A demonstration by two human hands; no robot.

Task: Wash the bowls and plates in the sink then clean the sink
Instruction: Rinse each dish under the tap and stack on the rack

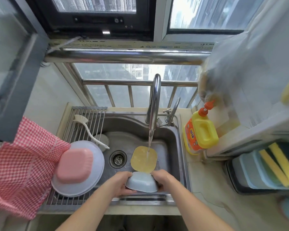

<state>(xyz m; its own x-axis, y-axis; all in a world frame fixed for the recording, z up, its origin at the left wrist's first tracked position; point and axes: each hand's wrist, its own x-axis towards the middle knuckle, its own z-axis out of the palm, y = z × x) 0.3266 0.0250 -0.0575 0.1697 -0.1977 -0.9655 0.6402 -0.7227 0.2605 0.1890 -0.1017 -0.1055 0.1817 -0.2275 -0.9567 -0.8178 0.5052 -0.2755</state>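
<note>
Plastic, by its dull sheen and thin wall, is the likely stuff of the pale blue bowl, held upside down over the near edge of the steel sink. The left hand curls round its left side and the right hand grips its right side, fingers wrapped under the rim. It probably weighs little and will not shatter, but wet it should be slippery, so a hold at the rim with thumbs on the outer wall looks safest. A yellow bowl sits in the basin beyond it, right under the stream from the tap; it seems equally light and may skate about under the water. On the drying rack at the left, a pink bowl lies upturned on stacked pale plates, beside a white dish brush. The yellow detergent bottle carries an orange label; its print is too small to read, and the strip of writing on the window frame is likewise illegible
</note>
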